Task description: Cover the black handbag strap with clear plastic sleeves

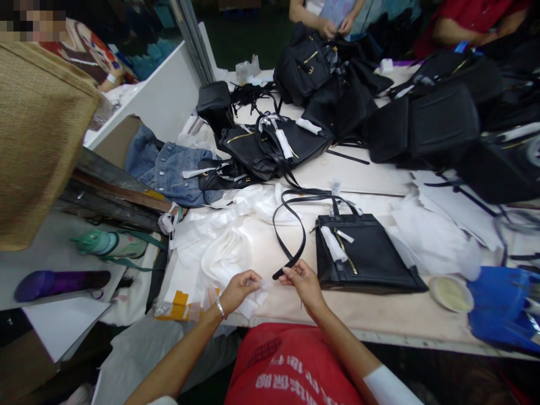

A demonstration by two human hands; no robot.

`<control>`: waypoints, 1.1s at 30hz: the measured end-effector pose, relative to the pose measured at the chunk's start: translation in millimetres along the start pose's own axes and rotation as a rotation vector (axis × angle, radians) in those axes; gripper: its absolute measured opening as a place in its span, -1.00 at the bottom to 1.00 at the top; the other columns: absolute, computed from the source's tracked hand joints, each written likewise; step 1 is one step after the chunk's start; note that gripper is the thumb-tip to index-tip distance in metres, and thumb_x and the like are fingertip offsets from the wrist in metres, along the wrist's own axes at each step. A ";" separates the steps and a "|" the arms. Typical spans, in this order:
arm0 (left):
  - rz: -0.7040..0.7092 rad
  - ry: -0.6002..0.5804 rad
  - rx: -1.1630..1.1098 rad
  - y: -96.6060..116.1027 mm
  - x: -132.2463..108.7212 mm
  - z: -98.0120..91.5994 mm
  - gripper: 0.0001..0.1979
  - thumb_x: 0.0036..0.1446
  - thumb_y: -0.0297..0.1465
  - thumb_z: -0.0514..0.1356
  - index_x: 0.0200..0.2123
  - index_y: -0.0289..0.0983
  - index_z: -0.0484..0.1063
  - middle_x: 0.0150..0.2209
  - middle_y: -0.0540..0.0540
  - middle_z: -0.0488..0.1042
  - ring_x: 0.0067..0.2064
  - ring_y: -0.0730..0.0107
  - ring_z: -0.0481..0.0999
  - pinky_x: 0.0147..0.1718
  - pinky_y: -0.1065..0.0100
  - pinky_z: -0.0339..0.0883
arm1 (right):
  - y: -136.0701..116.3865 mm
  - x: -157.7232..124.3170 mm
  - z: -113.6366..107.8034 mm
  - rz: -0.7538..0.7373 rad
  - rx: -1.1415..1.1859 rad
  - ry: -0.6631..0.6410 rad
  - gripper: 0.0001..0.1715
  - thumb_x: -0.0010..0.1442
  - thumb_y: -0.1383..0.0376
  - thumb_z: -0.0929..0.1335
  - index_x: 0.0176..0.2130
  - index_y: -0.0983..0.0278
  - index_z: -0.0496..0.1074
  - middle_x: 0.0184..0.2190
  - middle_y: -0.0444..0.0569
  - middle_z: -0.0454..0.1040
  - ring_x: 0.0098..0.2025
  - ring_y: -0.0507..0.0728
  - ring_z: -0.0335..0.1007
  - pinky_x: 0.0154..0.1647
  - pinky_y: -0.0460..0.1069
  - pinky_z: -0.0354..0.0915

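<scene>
My right hand (304, 286) pinches the end of a black strap (300, 239) just above the table. The strap loops up and back to a black handbag (365, 253) lying to the right of that hand. White wrapping covers the bag's zipper pulls, and a gold zipper shows on its front. My left hand (240, 291), with a bracelet at the wrist, is closed at the fingertips on a small piece of thin white wrapping (260, 297). Left of and behind it lies a pile of white wrapping sheets (225, 253).
More black bags (274, 143) fill the table's far side. A denim jacket (169, 169) lies at the left edge, above a green bottle (103, 243) and a purple bottle (63, 285). A round dish (451, 293) and blue container (498, 304) stand right. Co-workers' hands (335, 27) are across the table.
</scene>
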State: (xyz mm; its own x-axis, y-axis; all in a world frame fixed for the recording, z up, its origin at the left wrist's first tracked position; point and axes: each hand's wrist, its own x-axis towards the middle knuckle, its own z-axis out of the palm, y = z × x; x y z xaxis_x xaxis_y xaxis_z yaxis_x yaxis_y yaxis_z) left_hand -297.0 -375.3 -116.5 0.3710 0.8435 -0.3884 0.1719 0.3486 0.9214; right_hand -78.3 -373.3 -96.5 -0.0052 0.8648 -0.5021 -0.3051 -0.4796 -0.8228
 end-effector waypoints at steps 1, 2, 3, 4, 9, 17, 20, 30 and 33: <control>-0.005 0.001 -0.005 -0.2 -0.2 -0.2 -0.85 0.05 -0.33 0.22 -0.34 -0.30 0.43 -0.33 -0.05 0.43 -0.25 0.35 0.38 -0.21 0.36 0.20 | 3.2 -1.1 1.3 0.005 0.004 0.000 -0.62 0.00 0.09 0.44 -0.35 0.29 0.29 -0.51 -0.12 0.46 -0.45 0.08 0.47 -0.39 -0.02 0.41; -0.008 0.005 -0.010 -0.3 -0.3 -0.4 -0.85 0.05 -0.33 0.22 -0.34 -0.30 0.43 -0.33 -0.05 0.43 -0.25 0.35 0.38 -0.21 0.36 0.20 | 6.0 -2.3 2.6 0.010 0.010 0.002 -0.62 0.00 0.08 0.44 -0.35 0.29 0.29 -0.51 -0.12 0.46 -0.46 0.08 0.47 -0.39 -0.03 0.41; -0.009 0.008 -0.014 -0.3 -0.4 -0.5 -0.85 0.05 -0.33 0.23 -0.34 -0.30 0.43 -0.33 -0.05 0.43 -0.25 0.35 0.38 -0.21 0.36 0.20 | 8.2 -3.2 3.8 0.014 0.014 0.006 -0.62 0.00 0.08 0.44 -0.35 0.28 0.29 -0.52 -0.12 0.46 -0.46 0.08 0.47 -0.40 -0.03 0.41; -0.009 0.011 -0.018 0.0 -0.3 -0.5 -0.85 0.04 -0.34 0.23 -0.34 -0.30 0.43 -0.32 -0.05 0.43 -0.24 0.35 0.38 -0.20 0.35 0.20 | 9.7 -3.9 5.0 0.019 0.015 0.010 -0.62 0.00 0.09 0.44 -0.35 0.28 0.29 -0.53 -0.12 0.46 -0.47 0.08 0.47 -0.40 -0.03 0.41; 0.007 0.031 -0.043 5.0 1.2 1.7 -0.86 0.04 -0.34 0.23 -0.36 -0.30 0.43 -0.31 -0.06 0.44 -0.22 0.34 0.39 -0.18 0.35 0.19 | 12.3 -3.9 9.0 0.021 0.006 0.061 -0.61 0.00 0.07 0.44 -0.38 0.28 0.27 -0.56 -0.12 0.45 -0.48 0.10 0.46 -0.42 -0.02 0.39; 0.035 0.145 -0.026 14.4 3.6 17.3 -0.86 0.06 -0.33 0.21 -0.36 -0.29 0.44 -0.30 -0.08 0.46 -0.21 0.32 0.40 -0.16 0.34 0.21 | 14.4 -5.1 12.5 -0.001 0.002 0.043 -0.69 0.04 0.11 0.42 -0.40 0.27 0.30 -0.53 -0.14 0.42 -0.47 0.02 0.34 -0.43 -0.09 0.24; 0.031 0.213 -0.033 17.1 4.4 27.3 -0.86 0.06 -0.32 0.21 -0.36 -0.29 0.43 -0.26 -0.09 0.47 -0.16 0.29 0.41 -0.12 0.33 0.21 | 14.7 -3.5 12.3 -0.037 0.005 0.111 -0.70 0.03 0.14 0.42 -0.45 0.27 0.30 -0.55 -0.17 0.37 -0.49 -0.01 0.26 -0.44 -0.10 0.18; 0.057 0.241 -0.015 36.3 9.8 40.9 -0.88 0.05 -0.34 0.22 -0.40 -0.28 0.44 -0.22 -0.12 0.47 -0.09 0.24 0.41 -0.04 0.27 0.19 | 7.9 -2.5 11.1 -0.063 0.001 0.123 -0.71 0.01 0.13 0.42 -0.44 0.26 0.32 -0.57 -0.19 0.33 -0.50 0.01 0.22 -0.44 -0.09 0.16; 0.061 0.217 0.003 41.5 11.3 42.4 -0.87 0.07 -0.33 0.21 -0.41 -0.29 0.45 -0.23 -0.13 0.48 -0.12 0.24 0.42 -0.08 0.28 0.23 | 5.8 -2.9 10.9 -0.052 -0.022 0.081 -0.68 -0.01 0.10 0.43 -0.45 0.26 0.32 -0.56 -0.17 0.34 -0.50 0.01 0.23 -0.45 -0.09 0.19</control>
State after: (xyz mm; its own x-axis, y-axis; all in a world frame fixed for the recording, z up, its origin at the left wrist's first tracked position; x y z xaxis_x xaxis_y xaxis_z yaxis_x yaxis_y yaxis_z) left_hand -247.0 -368.6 -83.4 0.1760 0.9312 -0.3191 0.1583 0.2932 0.9429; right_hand -90.4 -376.9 -96.9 0.0873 0.8740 -0.4780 -0.2824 -0.4384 -0.8532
